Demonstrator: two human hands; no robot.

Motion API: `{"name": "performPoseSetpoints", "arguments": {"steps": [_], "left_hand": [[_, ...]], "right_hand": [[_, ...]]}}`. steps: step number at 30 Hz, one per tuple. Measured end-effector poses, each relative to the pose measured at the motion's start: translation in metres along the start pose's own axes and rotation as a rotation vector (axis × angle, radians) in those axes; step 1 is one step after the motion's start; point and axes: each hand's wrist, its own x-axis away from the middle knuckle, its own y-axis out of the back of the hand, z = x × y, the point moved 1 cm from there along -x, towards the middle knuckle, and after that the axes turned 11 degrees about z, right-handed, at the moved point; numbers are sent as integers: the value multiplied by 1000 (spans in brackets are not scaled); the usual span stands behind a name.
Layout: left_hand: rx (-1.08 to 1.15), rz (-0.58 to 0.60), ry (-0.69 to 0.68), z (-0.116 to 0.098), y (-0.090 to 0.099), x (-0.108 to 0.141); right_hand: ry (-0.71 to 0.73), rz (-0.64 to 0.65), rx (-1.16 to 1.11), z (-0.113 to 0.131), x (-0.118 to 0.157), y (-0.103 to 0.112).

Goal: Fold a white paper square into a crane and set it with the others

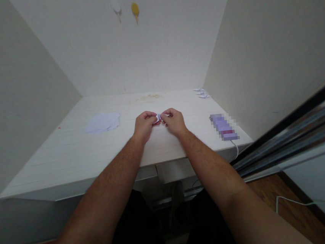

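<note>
A small piece of folded white paper [158,117] is pinched between my two hands, above the middle of the white desk [165,148]. My left hand [145,124] grips its left side with thumb and fingers. On the other side, my right hand [175,120] is closed on it in the same kind of pinch. The fingers cover most of the paper, so its full shape is hidden. To the left lies a loose stack of white paper sheets [102,122]. Several small folded paper shapes [202,92] with pointed ends sit at the back right.
A blurred-out purple device [224,126] lies on the right, with a white cable [235,149] running over the desk edge. Walls close in the desk at left, back and right. Two hooks, one white [116,6] and one yellow [134,8], are on the back wall.
</note>
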Motion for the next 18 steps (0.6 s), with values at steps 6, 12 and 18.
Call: {"name": "performPoseSetpoints", "arguments": {"steps": [6, 12, 18], "left_hand": [[-57, 21, -29, 3, 3, -1], [-70, 34, -31, 4, 4, -2], [-66, 44, -27, 2, 2, 0]], "right_hand": [[46, 20, 86, -1, 1, 1], [42, 28, 113, -4, 0, 2], [54, -7, 135, -2, 0, 2]]}}
